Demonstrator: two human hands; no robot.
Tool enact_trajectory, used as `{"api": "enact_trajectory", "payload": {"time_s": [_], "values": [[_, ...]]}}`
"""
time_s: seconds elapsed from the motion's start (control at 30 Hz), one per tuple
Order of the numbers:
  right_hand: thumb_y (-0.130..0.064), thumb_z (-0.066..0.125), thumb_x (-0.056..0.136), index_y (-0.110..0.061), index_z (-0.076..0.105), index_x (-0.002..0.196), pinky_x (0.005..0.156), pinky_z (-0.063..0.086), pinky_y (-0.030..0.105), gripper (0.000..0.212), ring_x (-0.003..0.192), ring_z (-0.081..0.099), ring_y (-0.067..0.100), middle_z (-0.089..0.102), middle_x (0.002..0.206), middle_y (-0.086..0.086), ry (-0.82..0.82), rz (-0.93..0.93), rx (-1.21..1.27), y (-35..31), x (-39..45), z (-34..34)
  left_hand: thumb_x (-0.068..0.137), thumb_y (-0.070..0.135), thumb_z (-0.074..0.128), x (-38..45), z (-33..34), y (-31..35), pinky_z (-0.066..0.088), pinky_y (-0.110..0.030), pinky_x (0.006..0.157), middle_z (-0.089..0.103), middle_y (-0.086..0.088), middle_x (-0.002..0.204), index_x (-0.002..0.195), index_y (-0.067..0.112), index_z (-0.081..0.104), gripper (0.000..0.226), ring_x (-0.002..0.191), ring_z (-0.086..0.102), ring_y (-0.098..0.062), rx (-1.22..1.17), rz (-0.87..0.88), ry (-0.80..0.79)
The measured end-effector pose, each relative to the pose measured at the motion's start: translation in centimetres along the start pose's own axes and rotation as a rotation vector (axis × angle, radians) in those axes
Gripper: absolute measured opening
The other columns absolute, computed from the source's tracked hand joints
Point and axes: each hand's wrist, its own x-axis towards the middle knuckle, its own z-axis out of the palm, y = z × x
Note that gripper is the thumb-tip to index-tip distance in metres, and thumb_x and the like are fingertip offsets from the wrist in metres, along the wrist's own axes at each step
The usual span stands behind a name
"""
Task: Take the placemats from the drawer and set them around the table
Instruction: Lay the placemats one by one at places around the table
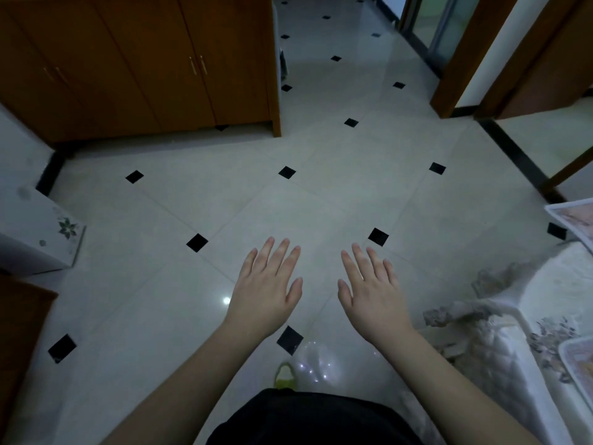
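My left hand (268, 284) and my right hand (369, 287) are held out side by side over the tiled floor, palms down, fingers straight, holding nothing. At the right edge stands the table (526, 322) under a pale flowered cloth. On it lie two placemats with white borders: one placemat (574, 220) at the far right and another placemat (580, 364) at the lower right, both cut off by the frame. No drawer is in view.
A brown wooden cabinet (144, 65) with two pairs of doors fills the upper left. A white box with a flower print (38, 232) stands at the left. Wooden door frames (465, 59) rise at the upper right. A clear plastic bottle (308, 364) lies near my feet.
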Motion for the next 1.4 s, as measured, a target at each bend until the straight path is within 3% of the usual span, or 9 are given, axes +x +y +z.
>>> {"api": "enact_trajectory", "payload": {"time_s": [0.13, 0.3, 0.4, 0.47, 0.63, 0.77, 0.97, 1.17, 1.4], "values": [[-0.039, 0.032, 0.094, -0.012, 0.057, 0.138, 0.111, 0.030, 0.047, 0.058, 0.135, 0.047, 0.033, 0.050, 0.147, 0.010, 0.046, 0.074, -0.020, -0.1, 3.6, -0.1, 0.097, 0.045, 0.029, 5.4, -0.6, -2.6, 0.013, -0.041, 0.115, 0.048, -0.005, 0.151, 0.146, 0.017, 0.048, 0.059, 0.143, 0.038, -0.029, -0.032, 0.034, -0.002], [-0.037, 0.033, 0.094, -0.010, 0.056, 0.139, 0.112, 0.028, 0.047, 0.057, 0.136, 0.046, 0.035, 0.049, 0.148, 0.012, 0.083, 0.146, -0.040, 2.1, 6.9, -0.8, 0.098, 0.048, 0.021, 11.8, -1.0, -1.4, 0.012, -0.042, 0.120, 0.039, -0.004, 0.157, 0.151, 0.019, 0.040, 0.064, 0.149, 0.028, -0.026, -0.083, 0.137, -0.028], [-0.039, 0.032, 0.094, -0.011, 0.055, 0.139, 0.113, 0.025, 0.046, 0.058, 0.137, 0.045, 0.034, 0.048, 0.149, 0.011, 0.047, 0.196, -0.053, 4.4, 8.6, -0.7, 0.097, 0.050, 0.018, 15.7, -0.5, 0.4, 0.012, -0.043, 0.120, 0.036, -0.003, 0.159, 0.153, 0.020, 0.037, 0.066, 0.150, 0.024, -0.025, -0.090, 0.203, -0.048], [-0.040, 0.031, 0.094, -0.012, 0.054, 0.141, 0.113, 0.032, 0.049, 0.059, 0.138, 0.044, 0.033, 0.047, 0.150, 0.011, 0.027, 0.229, -0.057, 6.2, 9.7, -0.6, 0.097, 0.052, 0.019, 18.4, -0.2, 1.8, 0.014, -0.043, 0.120, 0.037, -0.003, 0.158, 0.152, 0.020, 0.038, 0.067, 0.149, 0.026, -0.025, -0.078, 0.242, -0.062], [-0.040, 0.031, 0.095, -0.013, 0.052, 0.142, 0.111, 0.036, 0.051, 0.058, 0.140, 0.041, 0.033, 0.044, 0.152, 0.011, 0.026, 0.317, -0.033, 12.4, 13.2, -0.3, 0.089, 0.061, -0.001, 25.6, 0.9, 6.6, -0.005, -0.037, 0.119, 0.014, 0.002, 0.166, 0.159, 0.027, 0.014, 0.079, 0.154, 0.005, -0.020, -0.040, 0.336, -0.143], [-0.040, 0.031, 0.095, -0.013, 0.050, 0.144, 0.113, 0.035, 0.051, 0.058, 0.142, 0.039, 0.032, 0.042, 0.153, 0.010, 0.030, 0.371, 0.007, 17.9, 15.5, -0.7, 0.086, 0.062, -0.008, 31.0, 1.0, 11.3, -0.009, -0.035, 0.118, 0.004, 0.005, 0.167, 0.159, 0.029, 0.005, 0.082, 0.154, -0.003, -0.018, -0.017, 0.386, -0.179], [-0.040, 0.030, 0.096, -0.014, 0.050, 0.144, 0.114, 0.032, 0.049, 0.058, 0.142, 0.038, 0.031, 0.041, 0.154, 0.009, 0.015, 0.422, -0.001, 25.9, 18.3, -1.6, 0.090, 0.061, -0.001, 38.6, 0.9, 17.3, -0.007, -0.035, 0.120, 0.013, 0.003, 0.166, 0.159, 0.027, 0.014, 0.078, 0.154, 0.003, -0.018, -0.015, 0.442, -0.169], [-0.040, 0.029, 0.097, -0.016, 0.050, 0.144, 0.112, 0.034, 0.051, 0.057, 0.141, 0.040, 0.032, 0.041, 0.154, 0.010, 0.045, 0.512, 0.033, 30.7, 22.0, -2.5, 0.087, 0.058, -0.009, 44.6, 0.8, 21.5, -0.013, -0.035, 0.116, 0.004, 0.005, 0.167, 0.159, 0.030, 0.004, 0.079, 0.154, -0.005, -0.017, 0.041, 0.517, -0.164], [-0.041, 0.027, 0.097, -0.014, 0.050, 0.144, 0.111, 0.036, 0.051, 0.059, 0.139, 0.043, 0.032, 0.043, 0.153, 0.010, 0.054, 0.588, 0.007, 35.5, 28.0, -2.8, 0.092, 0.057, 0.005, 53.0, 2.3, 24.8, -0.003, -0.037, 0.118, 0.020, 0.000, 0.165, 0.158, 0.025, 0.021, 0.075, 0.153, 0.010, -0.021, 0.018, 0.613, -0.166]]}}
